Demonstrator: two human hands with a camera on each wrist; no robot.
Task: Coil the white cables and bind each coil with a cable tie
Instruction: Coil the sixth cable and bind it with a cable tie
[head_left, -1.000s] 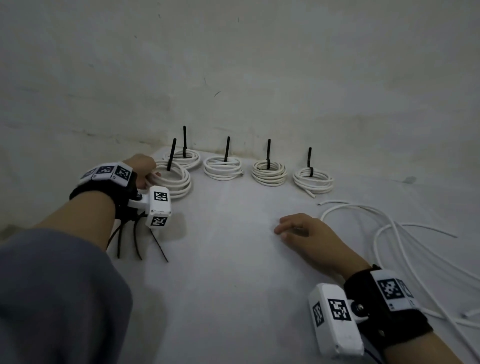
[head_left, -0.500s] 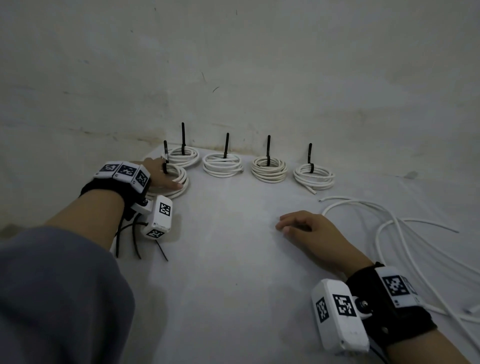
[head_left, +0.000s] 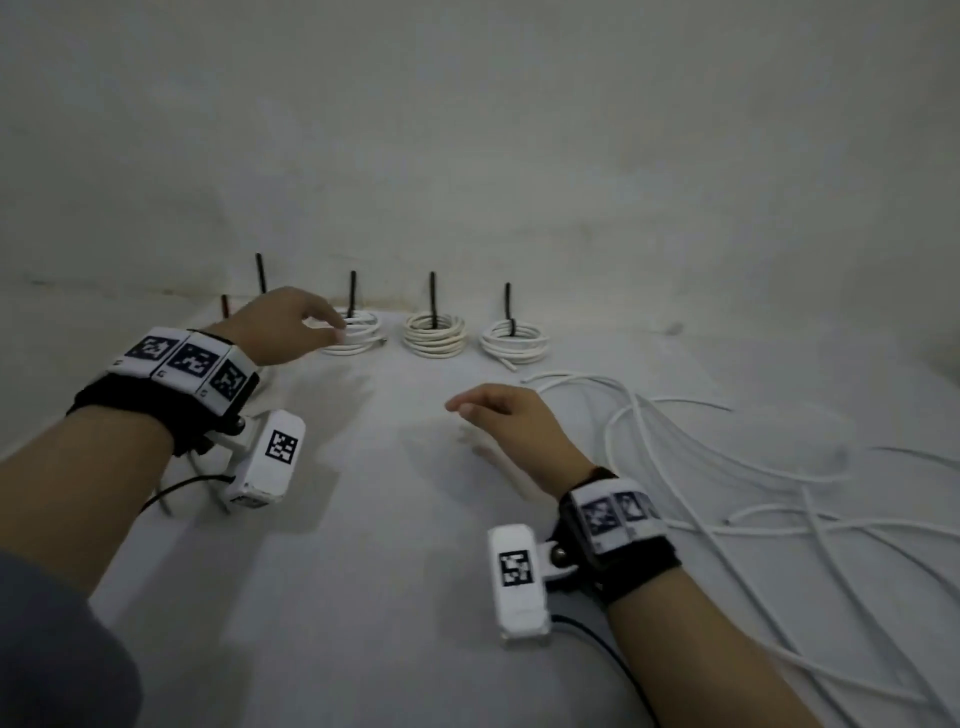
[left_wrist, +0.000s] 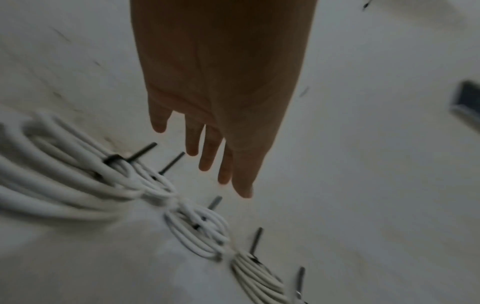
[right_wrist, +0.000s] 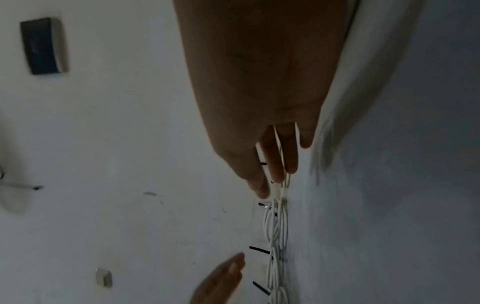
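Several white cable coils stand in a row by the wall, each bound with an upright black tie: one (head_left: 355, 338) just beyond my left fingertips, another (head_left: 435, 336), and a third (head_left: 514, 342). My left hand (head_left: 332, 332) hovers over the left end of the row and hides the coils there; its fingers are relaxed and hold nothing. The left wrist view shows them straight above the coils (left_wrist: 200, 232). My right hand (head_left: 462, 408) floats just above the table's middle, fingers loose and empty. Loose white cables (head_left: 727, 467) sprawl to its right.
A few loose black cable ties (head_left: 165, 505) lie on the white table (head_left: 374, 597) under my left wrist. The wall rises directly behind the coils. A dark rectangular box (right_wrist: 43, 46) hangs on the wall.
My left hand has left the leftmost coil, risen and swung right over the row. My right hand has lifted off the table. The view has shifted closer.
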